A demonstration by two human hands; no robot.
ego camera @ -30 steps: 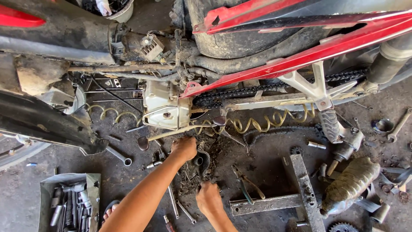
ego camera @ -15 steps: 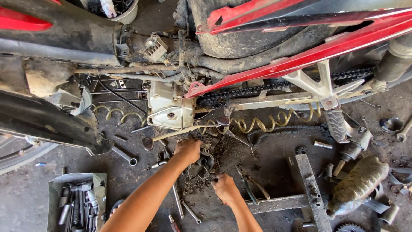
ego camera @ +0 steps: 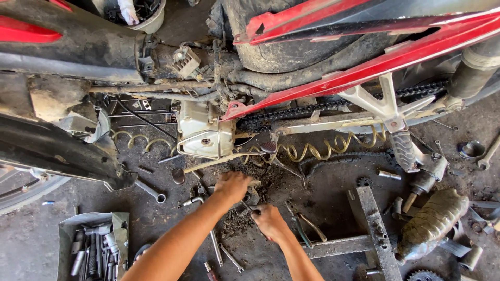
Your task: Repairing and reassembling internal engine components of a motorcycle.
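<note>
At the bottom centre of the frame two bare forearms reach up to a patch of oily dirt on the concrete floor (ego camera: 31,244). The right hand (ego camera: 269,221), low and just right of centre, is curled with its fingers pressed together around a small dark metal tool (ego camera: 249,207) whose tip pokes out toward the other hand. The left hand (ego camera: 233,186), just above and left of it, is cupped knuckles-up over a small greasy part (ego camera: 253,196); whether it pinches that part I cannot tell, since the fingers cover it. The two hands are close, almost touching.

Near them lie pliers (ego camera: 304,226) to the right, screwdrivers (ego camera: 224,252) below the left forearm, and a ring spanner (ego camera: 151,191) to the left. In the lower left corner sits a metal tray of sockets and tools (ego camera: 88,247). At lower right is a steel stand (ego camera: 372,221), with a grimy shock absorber (ego camera: 432,221) beside it.

Farther up, at mid-frame, hangs a pale engine casing (ego camera: 203,132), with a drive chain (ego camera: 291,113) running right from it and a yellowish coiled hose (ego camera: 323,150) beneath. Across the top stretch the motorcycle's red frame (ego camera: 375,65) and muddy tyre (ego camera: 281,47).
</note>
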